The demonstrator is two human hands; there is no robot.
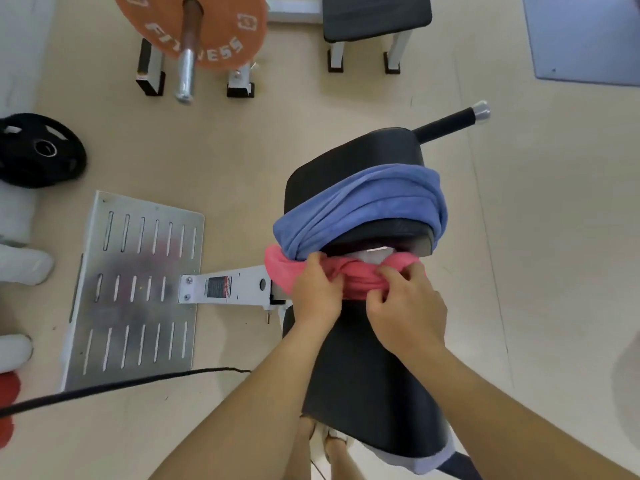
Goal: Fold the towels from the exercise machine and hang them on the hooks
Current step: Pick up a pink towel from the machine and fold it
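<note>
both hands are down on the machine, side by side, nearly touching. left hand (317, 292) has its fingers curled into the pink towel (360, 280), gripping a bunched fold. right hand (405, 303) does the same just beside it, fingertips pinching the fabric, thumb tucked under. both are clamped on the same towel.

pink towel is scrunched into a thick roll and lies across the gap between the lower black pad (363, 375) and the upper pad (356, 150). its left end sticks out past the left hand. the arms cross over the lower pad.

blue towel (363, 195) sits just beyond, draped in loose twisted folds across the upper pad. its left end touches the pink one, its right end hangs over the pad's edge. neither towel is folded.

a black handle (450, 124) with a silver cap pokes out behind the upper pad. a slotted metal foot plate (138, 289) lies on the floor to the left, with a black cable (104, 386) across its near edge.

further out: a black weight plate (38, 150) on the floor far left, an orange plate (194, 29) on a bar, and a black bench (375, 15) at the top.
</note>
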